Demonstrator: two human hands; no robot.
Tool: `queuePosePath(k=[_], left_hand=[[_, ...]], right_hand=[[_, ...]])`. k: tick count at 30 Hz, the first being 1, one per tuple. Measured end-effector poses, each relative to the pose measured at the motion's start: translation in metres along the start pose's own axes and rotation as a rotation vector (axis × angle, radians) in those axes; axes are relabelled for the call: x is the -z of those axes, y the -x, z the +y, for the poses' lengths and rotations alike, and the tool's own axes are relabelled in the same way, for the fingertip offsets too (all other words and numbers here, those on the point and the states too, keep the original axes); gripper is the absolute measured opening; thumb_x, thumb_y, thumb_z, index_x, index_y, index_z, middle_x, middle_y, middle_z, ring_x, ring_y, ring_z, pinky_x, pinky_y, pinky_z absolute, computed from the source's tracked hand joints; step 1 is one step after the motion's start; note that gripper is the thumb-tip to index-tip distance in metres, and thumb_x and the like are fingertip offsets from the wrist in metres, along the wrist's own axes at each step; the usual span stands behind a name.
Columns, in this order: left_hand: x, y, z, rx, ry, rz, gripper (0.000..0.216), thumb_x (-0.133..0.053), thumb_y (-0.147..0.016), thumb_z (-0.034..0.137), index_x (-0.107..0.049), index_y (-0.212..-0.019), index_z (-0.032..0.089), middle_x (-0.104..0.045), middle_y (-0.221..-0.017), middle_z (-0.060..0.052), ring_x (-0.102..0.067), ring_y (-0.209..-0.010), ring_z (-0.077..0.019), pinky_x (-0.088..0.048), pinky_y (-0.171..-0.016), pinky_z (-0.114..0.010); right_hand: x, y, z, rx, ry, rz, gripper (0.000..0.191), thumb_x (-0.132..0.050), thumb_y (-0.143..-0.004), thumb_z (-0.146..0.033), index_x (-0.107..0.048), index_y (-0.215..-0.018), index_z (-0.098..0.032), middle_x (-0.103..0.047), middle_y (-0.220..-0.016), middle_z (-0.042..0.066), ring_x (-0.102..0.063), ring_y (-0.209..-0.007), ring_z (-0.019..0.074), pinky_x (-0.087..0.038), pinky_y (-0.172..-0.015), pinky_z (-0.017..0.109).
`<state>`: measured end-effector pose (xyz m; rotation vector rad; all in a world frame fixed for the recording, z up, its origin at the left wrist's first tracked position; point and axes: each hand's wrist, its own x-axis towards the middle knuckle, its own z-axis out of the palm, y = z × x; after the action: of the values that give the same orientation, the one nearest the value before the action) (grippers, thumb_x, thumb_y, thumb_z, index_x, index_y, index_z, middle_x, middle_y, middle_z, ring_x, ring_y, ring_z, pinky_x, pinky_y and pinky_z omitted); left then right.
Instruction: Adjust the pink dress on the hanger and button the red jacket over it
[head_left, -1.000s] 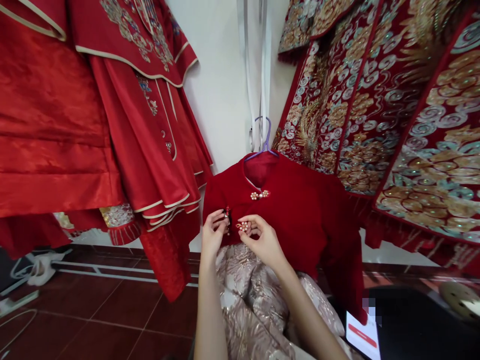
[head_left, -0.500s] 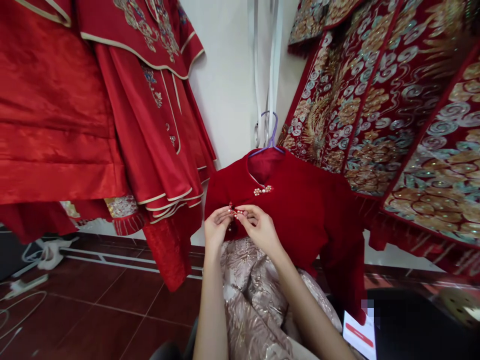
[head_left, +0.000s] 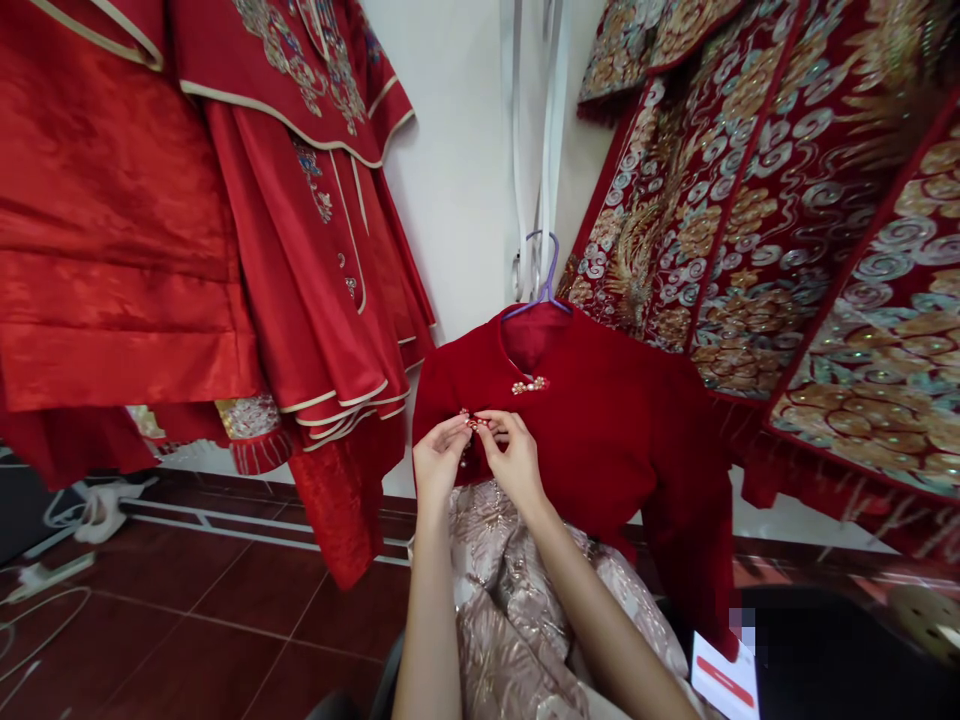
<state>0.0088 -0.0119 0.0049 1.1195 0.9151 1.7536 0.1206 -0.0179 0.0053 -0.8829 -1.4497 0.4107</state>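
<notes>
A dark red long-sleeved jacket [head_left: 600, 400] hangs on a purple hanger [head_left: 551, 275] in front of me. At its collar sits a beaded flower fastener [head_left: 530, 385], done up. My left hand [head_left: 439, 455] and my right hand [head_left: 511, 450] meet at the jacket's front edge, lower and to the left of that fastener. Both hands are closed in a pinch on a small beaded fastener [head_left: 472, 424], mostly hidden by the fingertips. Below the hands, shiny beige patterned fabric [head_left: 502, 600] shows under the jacket's hem.
Red garments with pale piping [head_left: 300, 260] hang at the left. Heavily embroidered red garments [head_left: 750, 230] hang at the right. A lit phone [head_left: 724, 675] lies on a black surface at lower right. White cables and a power strip [head_left: 49, 575] lie on the tiled floor [head_left: 225, 640].
Both hands stay at the same spot on the jacket, with a slight shift of the fingers around the fastener. The whole view has moved a little.
</notes>
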Motion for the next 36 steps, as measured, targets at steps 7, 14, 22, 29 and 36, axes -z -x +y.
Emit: queuePosePath(k=[7, 14, 22, 29, 36], left_hand=[[-0.002, -0.002, -0.003, -0.044, -0.064, 0.029, 0.031, -0.076, -0.062, 0.025, -0.072, -0.089, 0.010, -0.074, -0.090, -0.012, -0.069, -0.083, -0.0201, -0.052, -0.086, -0.036], [-0.002, -0.002, -0.008, -0.145, -0.201, 0.052, 0.024, -0.071, -0.067, 0.024, -0.072, -0.087, 0.011, -0.074, -0.089, -0.011, -0.069, -0.078, -0.0186, -0.055, -0.081, -0.033], [0.000, 0.000, -0.006, -0.167, -0.301, 0.023, 0.025, -0.070, -0.070, 0.026, -0.072, -0.090, 0.012, -0.074, -0.090, -0.010, -0.069, -0.079, -0.0183, -0.054, -0.081, -0.031], [0.030, -0.002, 0.012, -0.089, -0.246, 0.017, 0.028, -0.070, -0.069, 0.031, -0.072, -0.090, 0.012, -0.074, -0.089, -0.011, -0.069, -0.082, -0.0200, -0.053, -0.085, -0.035], [0.037, 0.005, 0.027, -0.085, -0.440, -0.100, 0.020, -0.068, -0.072, 0.030, -0.074, -0.085, 0.015, -0.073, -0.088, -0.010, -0.068, -0.083, -0.0213, -0.053, -0.083, -0.035]], right_hand=[[-0.002, 0.001, 0.002, 0.008, -0.008, 0.018, 0.021, -0.049, -0.089, -0.027, -0.065, -0.100, -0.018, -0.060, -0.096, 0.007, -0.059, -0.080, 0.0139, -0.053, -0.071, 0.025], [-0.003, -0.005, 0.002, 0.003, -0.015, 0.026, 0.019, -0.053, -0.087, -0.030, -0.066, -0.095, -0.018, -0.059, -0.090, 0.005, -0.059, -0.076, 0.0133, -0.055, -0.067, 0.024], [-0.003, -0.013, 0.006, -0.033, 0.041, 0.008, 0.018, -0.055, -0.084, -0.030, -0.067, -0.090, -0.018, -0.060, -0.086, 0.005, -0.059, -0.072, 0.0131, -0.055, -0.062, 0.023], [0.051, -0.004, -0.007, -0.268, -0.187, -0.230, 0.031, -0.055, -0.085, -0.036, -0.063, -0.110, -0.018, -0.068, -0.101, 0.008, -0.068, -0.082, 0.0159, -0.059, -0.076, 0.034], [0.113, 0.007, -0.035, -0.391, -0.132, -0.326, 0.032, -0.059, -0.082, -0.041, -0.064, -0.102, -0.016, -0.070, -0.089, 0.008, -0.068, -0.076, 0.0165, -0.059, -0.071, 0.033]])
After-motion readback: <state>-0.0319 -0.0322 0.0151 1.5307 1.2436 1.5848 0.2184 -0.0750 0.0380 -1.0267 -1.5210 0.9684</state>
